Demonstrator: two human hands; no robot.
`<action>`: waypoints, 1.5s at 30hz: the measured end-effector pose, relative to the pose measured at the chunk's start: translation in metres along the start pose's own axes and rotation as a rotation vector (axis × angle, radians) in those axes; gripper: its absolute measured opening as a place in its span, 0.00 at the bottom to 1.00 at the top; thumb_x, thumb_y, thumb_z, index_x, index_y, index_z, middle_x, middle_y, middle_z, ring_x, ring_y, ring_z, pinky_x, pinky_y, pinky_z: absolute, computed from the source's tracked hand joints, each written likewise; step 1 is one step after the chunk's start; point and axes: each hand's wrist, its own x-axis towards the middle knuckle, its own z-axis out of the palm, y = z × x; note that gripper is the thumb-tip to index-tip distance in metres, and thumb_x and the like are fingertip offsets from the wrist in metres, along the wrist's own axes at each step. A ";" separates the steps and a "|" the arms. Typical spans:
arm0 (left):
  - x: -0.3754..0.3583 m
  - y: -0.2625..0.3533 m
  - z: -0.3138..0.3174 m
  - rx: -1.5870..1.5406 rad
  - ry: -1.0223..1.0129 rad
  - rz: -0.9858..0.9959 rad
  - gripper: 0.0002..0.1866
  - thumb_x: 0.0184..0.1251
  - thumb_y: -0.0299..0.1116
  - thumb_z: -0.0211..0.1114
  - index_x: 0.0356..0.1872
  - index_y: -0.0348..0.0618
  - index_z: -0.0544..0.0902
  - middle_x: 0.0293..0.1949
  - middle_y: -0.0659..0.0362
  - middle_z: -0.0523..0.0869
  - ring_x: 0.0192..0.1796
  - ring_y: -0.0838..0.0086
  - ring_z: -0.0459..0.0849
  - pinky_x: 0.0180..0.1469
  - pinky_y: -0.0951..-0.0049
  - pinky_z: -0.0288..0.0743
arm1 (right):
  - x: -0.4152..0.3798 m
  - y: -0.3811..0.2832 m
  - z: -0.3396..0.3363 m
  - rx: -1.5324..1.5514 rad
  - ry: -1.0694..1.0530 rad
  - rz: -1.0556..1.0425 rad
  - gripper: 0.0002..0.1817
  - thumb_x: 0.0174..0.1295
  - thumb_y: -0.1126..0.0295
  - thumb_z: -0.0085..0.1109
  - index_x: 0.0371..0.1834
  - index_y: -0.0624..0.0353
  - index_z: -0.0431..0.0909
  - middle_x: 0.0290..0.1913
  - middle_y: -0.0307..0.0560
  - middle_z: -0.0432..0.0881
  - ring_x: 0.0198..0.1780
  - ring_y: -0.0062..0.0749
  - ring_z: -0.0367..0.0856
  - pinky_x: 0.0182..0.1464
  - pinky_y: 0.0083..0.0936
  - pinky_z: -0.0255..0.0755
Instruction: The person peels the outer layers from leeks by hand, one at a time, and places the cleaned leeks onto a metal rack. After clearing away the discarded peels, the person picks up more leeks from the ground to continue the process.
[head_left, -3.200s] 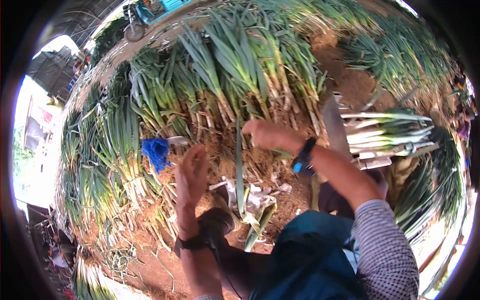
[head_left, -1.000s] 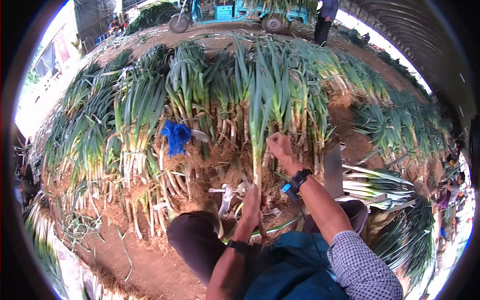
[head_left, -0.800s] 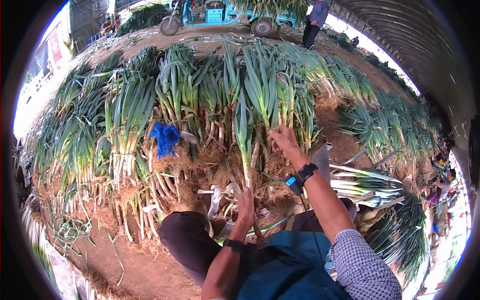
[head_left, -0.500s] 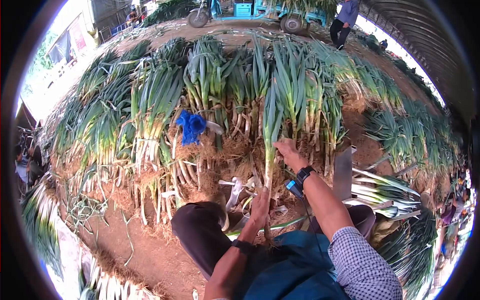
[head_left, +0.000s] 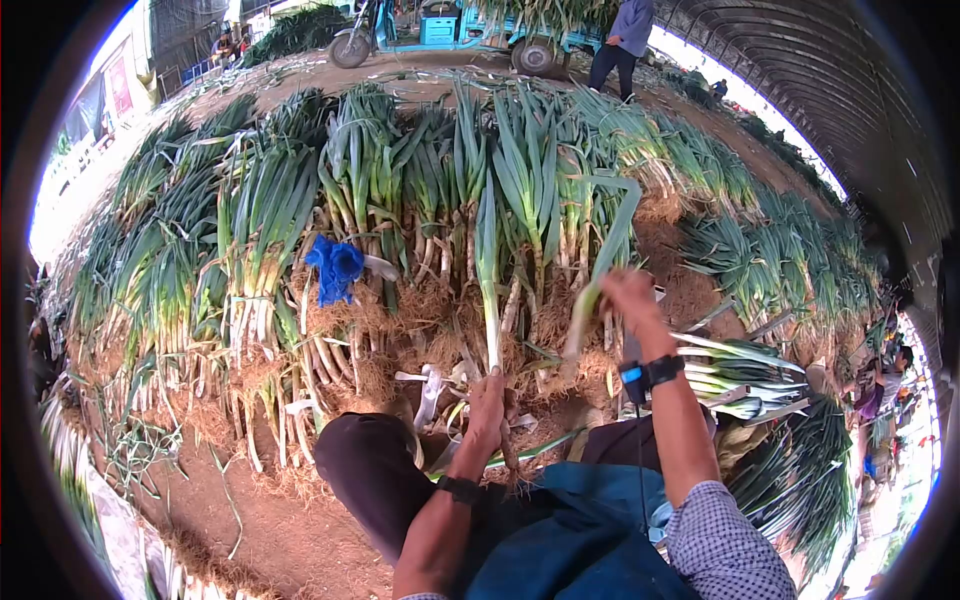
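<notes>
My left hand (head_left: pixel 487 408) is wrapped round the lower white stem of a leek (head_left: pixel 489 300), which stands upright with its green leaves pointing away from me and its roots near my lap. To the right, my right hand (head_left: pixel 630 295), slightly blurred, is closed on a detached leek leaf (head_left: pixel 612 235). The leaf bends over at its top, and its pale lower end hangs beside my fingers. Loose peeled pieces (head_left: pixel 428 395) lie on the ground left of my left hand.
Rows of leek bundles (head_left: pixel 265 210) stretch ahead. A blue cloth (head_left: pixel 335 268) lies on them. Trimmed leeks (head_left: pixel 745 370) lie at my right. Farther off are a blue three-wheeled vehicle (head_left: pixel 438 30) and a standing person (head_left: pixel 625 40).
My right hand has moved right, away from the leek, with a leaf now separated from the stem. The leek in my left hand looks slimmer and whiter. The whole view has shifted left.
</notes>
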 end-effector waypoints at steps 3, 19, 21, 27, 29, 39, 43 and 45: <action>-0.029 0.016 0.015 0.170 0.024 0.061 0.18 0.81 0.49 0.52 0.41 0.42 0.75 0.18 0.64 0.69 0.14 0.79 0.67 0.15 0.76 0.60 | 0.012 0.089 0.019 -0.267 -0.379 0.125 0.22 0.70 0.53 0.62 0.48 0.65 0.80 0.39 0.56 0.87 0.37 0.31 0.87 0.40 0.27 0.85; -0.075 0.013 0.005 0.776 0.091 0.526 0.13 0.79 0.39 0.57 0.44 0.37 0.75 0.24 0.68 0.74 0.25 0.85 0.71 0.26 0.78 0.66 | 0.085 -0.050 0.105 0.658 -0.383 -0.063 0.23 0.59 0.63 0.74 0.50 0.67 0.78 0.41 0.46 0.84 0.41 0.36 0.87 0.39 0.34 0.88; -0.069 0.025 0.009 0.849 -0.008 0.419 0.15 0.79 0.39 0.57 0.53 0.36 0.76 0.30 0.65 0.77 0.31 0.85 0.72 0.31 0.80 0.69 | 0.073 -0.063 0.087 0.589 -0.270 -0.133 0.25 0.57 0.60 0.76 0.48 0.66 0.77 0.46 0.50 0.83 0.42 0.36 0.86 0.37 0.34 0.87; 0.013 0.061 0.070 0.759 -0.098 0.902 0.20 0.78 0.43 0.60 0.55 0.35 0.78 0.41 0.56 0.85 0.44 0.77 0.80 0.44 0.71 0.75 | 0.045 -0.015 0.052 0.178 0.001 -0.522 0.23 0.59 0.60 0.72 0.46 0.70 0.79 0.37 0.51 0.85 0.35 0.33 0.85 0.34 0.30 0.79; 0.021 0.076 0.091 0.970 -0.076 0.865 0.20 0.78 0.42 0.58 0.58 0.33 0.77 0.42 0.48 0.86 0.43 0.66 0.84 0.45 0.66 0.77 | 0.013 -0.028 0.038 0.314 -0.059 -0.520 0.22 0.59 0.61 0.70 0.46 0.72 0.80 0.35 0.53 0.86 0.33 0.33 0.84 0.35 0.30 0.78; 0.053 0.041 0.137 1.404 0.027 1.036 0.12 0.80 0.33 0.50 0.43 0.36 0.78 0.26 0.40 0.82 0.29 0.44 0.84 0.29 0.52 0.73 | 0.023 0.026 -0.005 0.351 0.043 -0.428 0.17 0.59 0.66 0.72 0.46 0.69 0.84 0.35 0.46 0.88 0.35 0.24 0.82 0.38 0.27 0.78; 0.071 0.035 0.140 1.304 -0.004 0.960 0.14 0.80 0.35 0.51 0.39 0.35 0.78 0.22 0.46 0.80 0.24 0.56 0.81 0.26 0.59 0.70 | 0.035 0.042 -0.026 0.547 -0.138 -0.389 0.21 0.57 0.64 0.77 0.48 0.67 0.84 0.38 0.43 0.87 0.38 0.24 0.82 0.43 0.25 0.78; 0.086 0.036 0.129 1.240 -0.019 0.850 0.15 0.81 0.36 0.52 0.38 0.35 0.80 0.23 0.52 0.81 0.21 0.66 0.76 0.25 0.66 0.69 | 0.038 0.043 -0.037 0.603 -0.305 -0.272 0.22 0.57 0.64 0.77 0.49 0.66 0.84 0.39 0.43 0.87 0.39 0.24 0.82 0.45 0.24 0.78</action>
